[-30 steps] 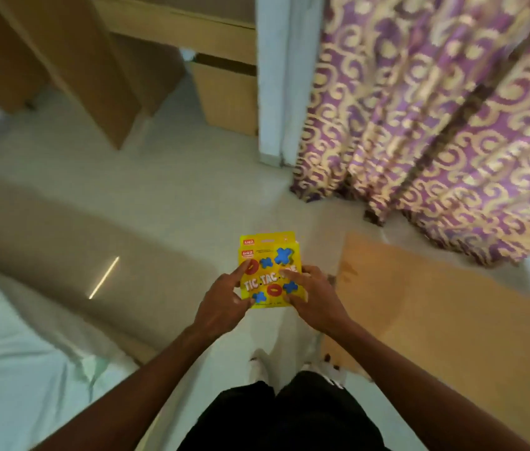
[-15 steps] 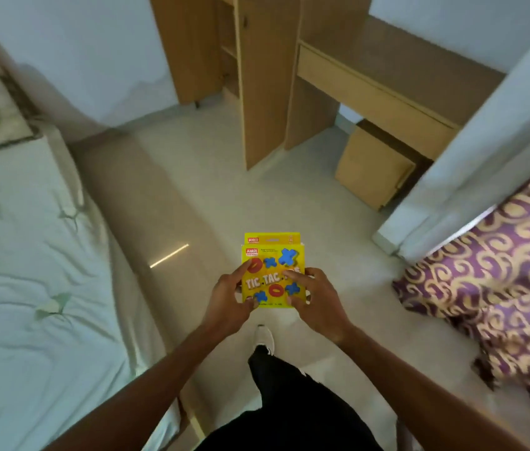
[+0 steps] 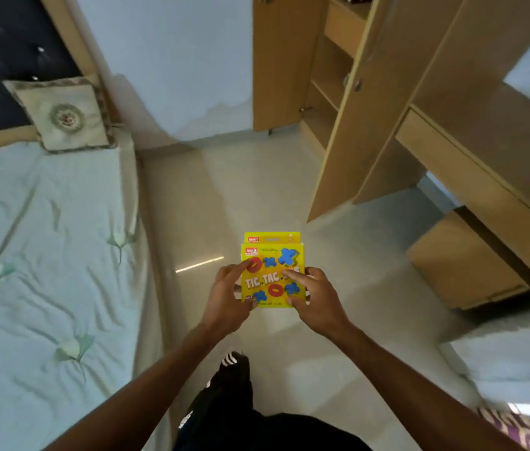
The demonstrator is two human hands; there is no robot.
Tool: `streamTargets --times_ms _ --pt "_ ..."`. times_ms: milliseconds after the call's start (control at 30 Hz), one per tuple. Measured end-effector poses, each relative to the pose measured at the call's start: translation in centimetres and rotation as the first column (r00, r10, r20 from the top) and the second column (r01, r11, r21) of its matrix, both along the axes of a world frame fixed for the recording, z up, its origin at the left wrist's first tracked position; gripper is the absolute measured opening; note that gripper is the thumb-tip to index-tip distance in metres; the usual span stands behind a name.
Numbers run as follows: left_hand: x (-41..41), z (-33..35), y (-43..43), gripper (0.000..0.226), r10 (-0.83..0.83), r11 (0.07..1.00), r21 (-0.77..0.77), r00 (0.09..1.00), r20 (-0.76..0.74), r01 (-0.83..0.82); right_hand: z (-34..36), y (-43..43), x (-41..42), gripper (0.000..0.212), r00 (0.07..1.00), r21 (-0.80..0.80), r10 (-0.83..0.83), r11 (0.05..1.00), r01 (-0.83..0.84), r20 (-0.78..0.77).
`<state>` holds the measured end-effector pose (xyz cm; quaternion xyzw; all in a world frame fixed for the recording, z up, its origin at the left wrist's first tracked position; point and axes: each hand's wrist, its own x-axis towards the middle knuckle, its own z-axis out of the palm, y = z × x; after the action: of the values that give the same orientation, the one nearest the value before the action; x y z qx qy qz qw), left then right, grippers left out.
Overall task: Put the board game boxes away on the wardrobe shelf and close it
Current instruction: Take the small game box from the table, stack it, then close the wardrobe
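bed point(image 3: 45, 239) left | cushion point(image 3: 63, 115) at headboard point(image 3: 6, 60) | desk point(image 3: 484, 164) right

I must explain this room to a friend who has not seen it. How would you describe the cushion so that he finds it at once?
Start from the bed with its pale green sheet, on the left of the view. At its head, against the dark tufted headboard, leans the cushion. It is the only one there: square, beige, with a round embroidered medallion in the centre.

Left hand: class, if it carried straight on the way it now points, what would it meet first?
The left hand already touches the yellow tic-tac-toe box; beyond that, probably bare floor, though depth is unclear.
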<state>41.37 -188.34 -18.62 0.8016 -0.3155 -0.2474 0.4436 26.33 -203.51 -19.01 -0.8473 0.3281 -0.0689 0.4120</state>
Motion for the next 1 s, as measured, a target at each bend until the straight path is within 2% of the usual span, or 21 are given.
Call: streamTargets --times_ms 200,467,1000 --pt "14.3 -0.2 -6.8 0.082 0.020 0.999 -0.038 1.000 0.014 -0.020 -0.2 -7.5 15.3 0.063 0.997 -0.015 0.061 0.998 -0.060 0.039" --pt "35.2 2.4 -16.8 0.081 -0.035 0.999 -0.007 0.999 0.017 0.035 1.2 -17.6 35.3 0.066 0.997 0.021 0.017 1.000 -0.018 0.074" --pt "65.7 2.7 -42.3 0.079 -0.071 0.997 -0.018 0.997 0.030 0.072 1.1 -42.4 64.8 0.063 0.987 0.046 -0.039 0.998 0.032 0.155"
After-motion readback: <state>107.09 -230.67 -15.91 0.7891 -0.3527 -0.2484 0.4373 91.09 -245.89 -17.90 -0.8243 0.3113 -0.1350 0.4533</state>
